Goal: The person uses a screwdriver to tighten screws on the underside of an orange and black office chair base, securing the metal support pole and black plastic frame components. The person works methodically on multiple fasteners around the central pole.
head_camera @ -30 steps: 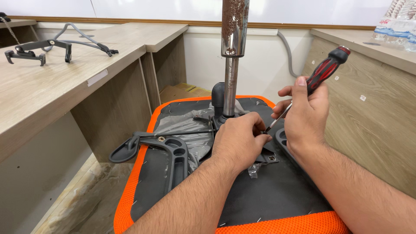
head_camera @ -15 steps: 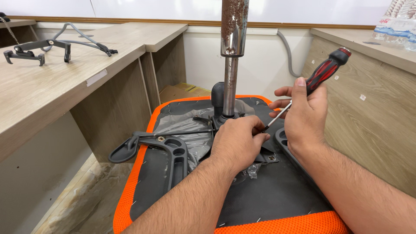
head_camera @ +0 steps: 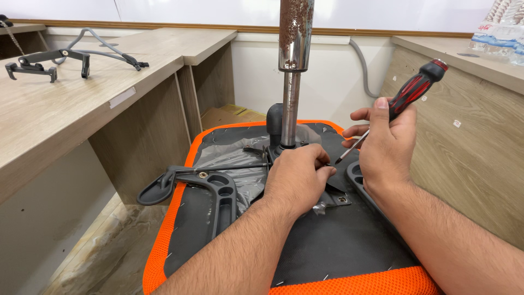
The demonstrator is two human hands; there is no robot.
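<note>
Screwdriver point(head_camera: 410, 94), one only, sits gripped in my right hand point(head_camera: 385, 143), fingers curled tight round its red-and-black handle, tip angled down toward my left hand point(head_camera: 297, 179). That hand rests half-closed on the metal plate point(head_camera: 327, 201) under the upturned chair seat point(head_camera: 338, 246), beside one post point(head_camera: 291, 82).

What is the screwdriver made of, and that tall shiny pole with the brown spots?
The screwdriver in the right hand seems to have a red and black plastic or rubbery handle, matte with grip ridges, and a thin grey metal shaft. The pole looks like polished chromed metal, since it mirrors the room; the brown speckles look like rust.
</note>
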